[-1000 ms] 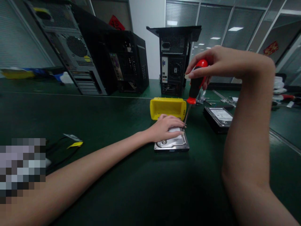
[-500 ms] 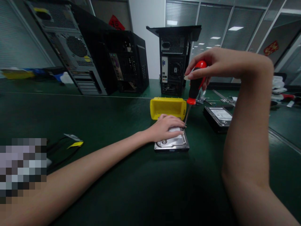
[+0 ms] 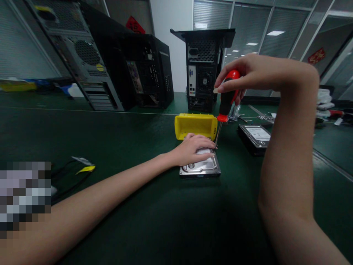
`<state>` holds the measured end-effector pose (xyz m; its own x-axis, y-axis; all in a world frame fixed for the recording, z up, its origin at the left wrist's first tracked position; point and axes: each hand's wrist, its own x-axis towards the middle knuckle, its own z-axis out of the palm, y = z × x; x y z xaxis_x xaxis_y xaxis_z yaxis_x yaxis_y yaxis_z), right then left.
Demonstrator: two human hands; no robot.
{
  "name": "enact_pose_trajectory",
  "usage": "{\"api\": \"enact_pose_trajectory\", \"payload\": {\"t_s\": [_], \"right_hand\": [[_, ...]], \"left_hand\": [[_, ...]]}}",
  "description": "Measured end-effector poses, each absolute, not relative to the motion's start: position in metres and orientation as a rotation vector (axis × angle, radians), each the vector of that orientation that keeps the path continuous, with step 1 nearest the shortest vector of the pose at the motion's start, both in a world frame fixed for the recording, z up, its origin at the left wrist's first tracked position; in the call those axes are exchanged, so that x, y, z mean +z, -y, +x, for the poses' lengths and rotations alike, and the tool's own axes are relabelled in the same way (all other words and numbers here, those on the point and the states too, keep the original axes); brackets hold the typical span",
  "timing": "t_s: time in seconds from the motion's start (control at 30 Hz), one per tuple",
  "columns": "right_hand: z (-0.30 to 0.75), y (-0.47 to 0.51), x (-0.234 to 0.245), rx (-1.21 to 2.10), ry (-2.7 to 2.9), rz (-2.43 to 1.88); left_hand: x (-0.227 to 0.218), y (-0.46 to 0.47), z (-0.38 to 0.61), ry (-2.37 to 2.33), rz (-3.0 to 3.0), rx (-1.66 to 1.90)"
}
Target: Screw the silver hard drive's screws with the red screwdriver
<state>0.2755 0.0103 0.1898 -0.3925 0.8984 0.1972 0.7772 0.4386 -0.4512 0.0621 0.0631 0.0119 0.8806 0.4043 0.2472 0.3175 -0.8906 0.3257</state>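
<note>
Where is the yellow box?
In the head view, the yellow box sits mid-table on the green mat, just behind the left hand and the hard drive.

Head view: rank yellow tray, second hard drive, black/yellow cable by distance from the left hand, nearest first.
From the left hand, which rests on the silver hard drive:
1. Yellow tray, just behind the hand.
2. Second hard drive, off to the right.
3. Black/yellow cable, far to the left, near the table's front.

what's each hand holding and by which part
The right hand grips the screwdriver by the top of its red and black handle. The left hand holds nothing; it presses flat on the hard drive.
</note>
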Motion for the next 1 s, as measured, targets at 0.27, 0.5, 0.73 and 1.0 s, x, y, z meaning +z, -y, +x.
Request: {"api": "enact_pose_trajectory", "payload": {"t_s": [0.27, 0.5, 0.73, 1.0], "right_hand": [[0.2753, -0.0119, 0.1905, 0.335, 2.311, -1.448], [0.2769, -0.0116, 0.1884, 0.371, 2.305, -1.436], [0.2779, -0.013, 0.1897, 0.39, 2.311, -1.423], [0.2774, -0.0109, 0.1868, 0.436, 2.273, -1.406]], "left_hand": [[0.0109, -0.0637, 0.0618, -0.549, 2.775, 0.445], [0.0109, -0.0637, 0.0613, -0.542, 2.78, 0.447], [0.0108, -0.0636, 0.0606, -0.539, 2.782, 0.442], [0.0099, -0.0637, 0.0603, -0.524, 2.775, 0.463]]}}
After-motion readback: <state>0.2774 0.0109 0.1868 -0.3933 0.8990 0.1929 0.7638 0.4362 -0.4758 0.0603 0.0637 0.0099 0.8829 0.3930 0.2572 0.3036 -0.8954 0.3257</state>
